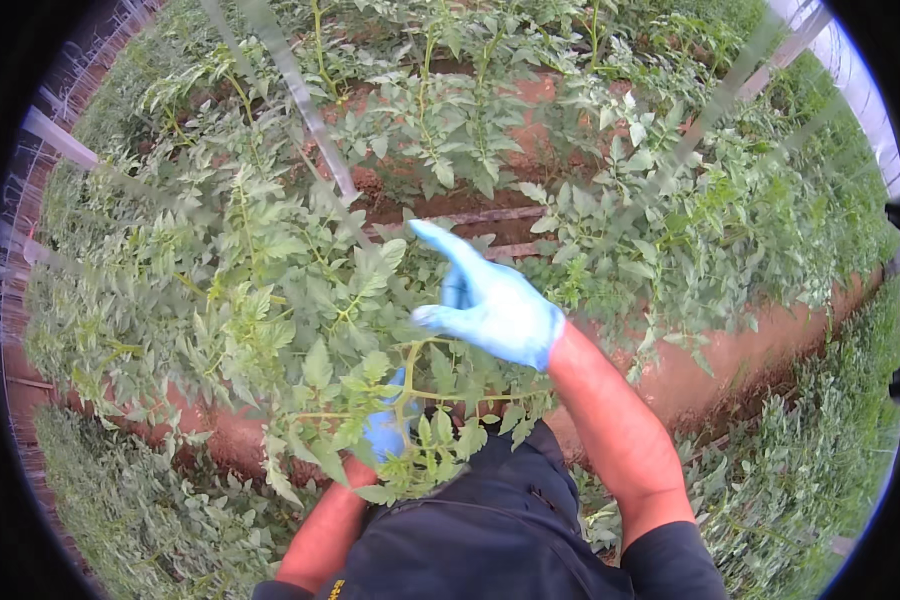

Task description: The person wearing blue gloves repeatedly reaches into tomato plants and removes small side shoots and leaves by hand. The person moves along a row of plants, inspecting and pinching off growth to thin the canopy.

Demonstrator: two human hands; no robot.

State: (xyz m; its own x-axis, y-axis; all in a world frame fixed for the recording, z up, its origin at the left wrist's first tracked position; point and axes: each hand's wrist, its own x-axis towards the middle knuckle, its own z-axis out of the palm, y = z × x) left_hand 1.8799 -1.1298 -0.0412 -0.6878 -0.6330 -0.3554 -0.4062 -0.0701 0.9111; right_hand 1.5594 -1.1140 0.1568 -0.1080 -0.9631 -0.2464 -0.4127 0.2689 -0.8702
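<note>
My right hand [499,307], in a light-blue glove, is above the leaves with index finger and thumb spread apart. Nothing shows between those two; the other fingers are curled and partly hidden. A tomato plant stem [410,367] with side branches rises just below it, close to my body. Behind this stem and its leaves is my left hand [385,431], also in a blue glove. Foliage covers much of it, so whether it grips the stem cannot be seen. Toothed tomato leaves [375,367] surround both hands.
Dense tomato plants [427,97] stand in rows ahead and to both sides. A reddish soil path [742,352] runs beside me on the right. Pale translucent strips [300,90] slant down among the plants. More low plants [142,517] grow behind at lower left.
</note>
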